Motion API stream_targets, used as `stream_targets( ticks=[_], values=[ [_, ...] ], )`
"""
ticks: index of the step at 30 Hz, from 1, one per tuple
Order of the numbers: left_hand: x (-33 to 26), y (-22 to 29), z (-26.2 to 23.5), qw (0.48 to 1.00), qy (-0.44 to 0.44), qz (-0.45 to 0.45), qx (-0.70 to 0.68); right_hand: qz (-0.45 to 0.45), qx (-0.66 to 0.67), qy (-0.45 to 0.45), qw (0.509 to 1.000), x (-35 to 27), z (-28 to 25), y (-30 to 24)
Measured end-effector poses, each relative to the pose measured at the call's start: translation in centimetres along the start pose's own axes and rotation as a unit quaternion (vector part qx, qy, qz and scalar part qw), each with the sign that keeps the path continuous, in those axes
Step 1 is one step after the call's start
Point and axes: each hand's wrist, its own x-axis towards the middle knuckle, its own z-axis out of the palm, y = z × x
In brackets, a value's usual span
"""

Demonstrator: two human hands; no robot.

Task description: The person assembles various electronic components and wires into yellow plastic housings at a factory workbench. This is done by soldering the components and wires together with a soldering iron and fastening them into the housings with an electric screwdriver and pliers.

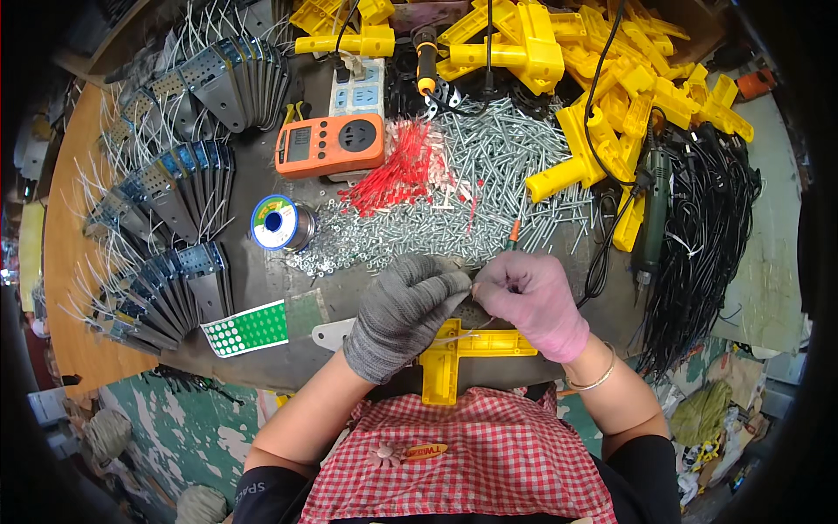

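Observation:
My left hand, in a grey knit glove, and my right hand, in a pink glove, meet close together at the table's near side. The fingertips of both are pinched; whatever lies between them is too small to make out. Below them rests a yellow plastic housing, T-shaped and hollow side up, with a thin pale wire across it. A flat metal plate shows partly from under my left hand. A small screwdriver with an orange and green handle points away just beyond my right fingers; whether they touch it is unclear.
Heaped screws, nuts and red-tipped wires lie beyond my hands. Left are a solder spool, orange meter, green sticker sheet and wired metal plates. Right are yellow housings, an electric screwdriver and black cables.

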Motion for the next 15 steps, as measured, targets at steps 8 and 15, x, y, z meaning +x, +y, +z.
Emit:
stream_targets(
  ticks=[8,15],
  values=[
    [-1.2,-0.8,-0.5,0.987,-0.121,0.037,-0.095,0.104,0.044,-0.167,0.979,0.1,-0.8,-2.1],
    [-0.9,-0.6,-0.6,0.993,-0.096,0.015,-0.061,0.162,0.073,-0.200,0.964,0.6,-3.1,1.3]
  ],
)
